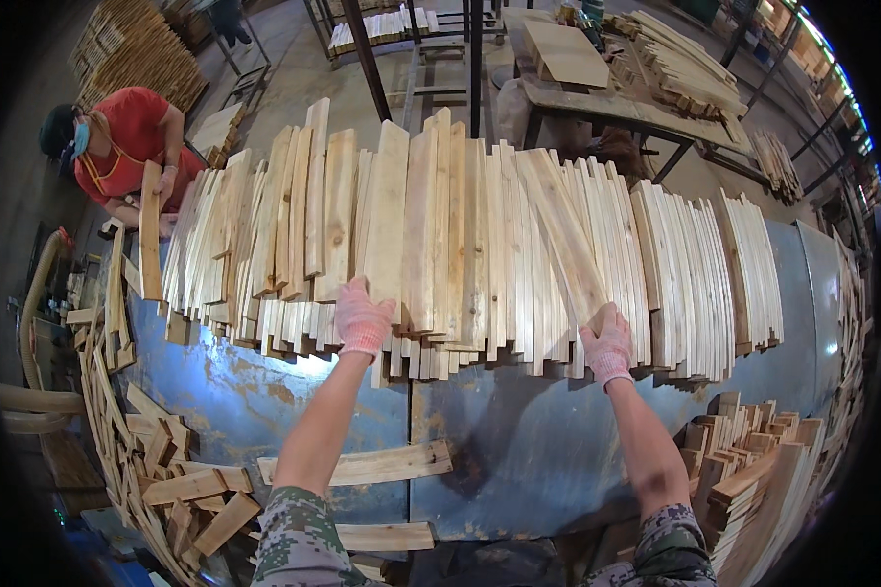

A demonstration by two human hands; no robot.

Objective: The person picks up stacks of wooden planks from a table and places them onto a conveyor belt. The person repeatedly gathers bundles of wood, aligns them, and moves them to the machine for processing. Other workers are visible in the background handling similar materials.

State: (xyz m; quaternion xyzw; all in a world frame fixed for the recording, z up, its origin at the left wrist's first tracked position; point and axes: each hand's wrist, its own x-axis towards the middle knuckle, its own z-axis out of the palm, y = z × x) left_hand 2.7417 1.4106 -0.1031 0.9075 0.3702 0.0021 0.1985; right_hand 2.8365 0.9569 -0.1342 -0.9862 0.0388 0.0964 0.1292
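A long row of pale wooden boards [504,264], most of them standing on edge side by side, lies across the blue metal table [519,440]. My left hand [364,318], in a pink-white glove, is closed around the near end of a wide flat board [387,196] on top of the row. My right hand [607,342], gloved alike, grips the near end of another board [563,230], which lies aslant across the row, its far end to the left. The fingertips of both hands are partly hidden by the boards.
A co-worker in a red shirt [142,132] holds a board [150,230] at the row's left end. Short offcuts [201,499] are heaped at lower left. More boards [754,479] are stacked at lower right. Loose boards [362,465] lie on the table between my arms.
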